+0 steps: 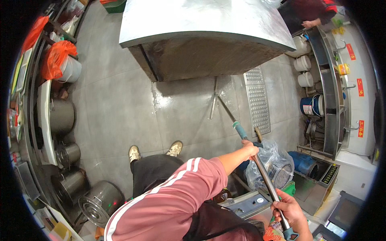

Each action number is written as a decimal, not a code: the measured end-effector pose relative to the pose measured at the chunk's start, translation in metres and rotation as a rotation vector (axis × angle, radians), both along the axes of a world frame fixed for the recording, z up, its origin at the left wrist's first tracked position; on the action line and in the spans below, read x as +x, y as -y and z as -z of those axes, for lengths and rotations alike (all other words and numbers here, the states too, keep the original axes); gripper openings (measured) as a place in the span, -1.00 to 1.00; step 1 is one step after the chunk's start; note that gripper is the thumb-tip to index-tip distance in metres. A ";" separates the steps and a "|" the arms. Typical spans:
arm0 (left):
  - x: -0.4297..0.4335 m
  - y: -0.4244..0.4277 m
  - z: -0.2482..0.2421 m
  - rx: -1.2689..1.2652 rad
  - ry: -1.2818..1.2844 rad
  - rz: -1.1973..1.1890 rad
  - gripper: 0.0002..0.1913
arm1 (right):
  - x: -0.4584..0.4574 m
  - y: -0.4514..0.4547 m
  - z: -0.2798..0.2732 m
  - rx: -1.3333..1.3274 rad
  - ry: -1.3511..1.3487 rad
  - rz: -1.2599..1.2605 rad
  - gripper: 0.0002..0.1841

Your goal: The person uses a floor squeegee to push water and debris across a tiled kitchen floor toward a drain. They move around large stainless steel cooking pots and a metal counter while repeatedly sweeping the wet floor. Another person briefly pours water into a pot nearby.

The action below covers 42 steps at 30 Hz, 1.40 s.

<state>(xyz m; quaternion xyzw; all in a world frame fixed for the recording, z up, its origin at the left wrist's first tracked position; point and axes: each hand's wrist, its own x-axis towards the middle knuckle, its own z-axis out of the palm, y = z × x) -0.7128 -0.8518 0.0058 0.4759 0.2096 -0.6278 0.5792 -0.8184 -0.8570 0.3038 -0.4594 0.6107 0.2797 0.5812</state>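
Observation:
A floor squeegee with a long metal handle [264, 172] runs diagonally from the lower right toward the floor ahead of me. My left hand [250, 149] reaches across my body and grips the handle just below its teal sleeve [239, 130]. Closer to the handle's end, which has a blue-grey cap [290, 234], my right hand [288, 207] is wrapped around the pole. The squeegee's narrow blade [213, 107] rests on the wet grey tile floor [120, 108]. Its far end reaches the shadow at the foot of a steel-topped table [208, 18].
A perforated drain cover [258, 108] lies right of the blade. White buckets [305, 79] and a blue bucket [308, 106] stand under the sinks. Lidded steel pots [96, 208] line the left. A plastic-wrapped item [271, 165] sits by the handle. Another person's hand [310, 23] is at upper right.

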 end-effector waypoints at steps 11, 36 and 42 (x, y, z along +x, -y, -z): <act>-0.044 -0.103 -0.016 -0.032 -0.033 -0.259 -0.13 | -0.019 -0.021 -0.033 0.176 0.037 -0.124 -0.33; -0.024 -0.114 -0.054 0.128 -0.176 -0.041 -0.08 | 0.044 -0.040 -0.055 0.034 -0.206 -0.070 -0.47; -0.016 -0.090 -0.036 -0.048 -0.240 -0.134 -0.26 | 0.086 -0.079 -0.072 -0.059 -0.321 -0.330 -0.46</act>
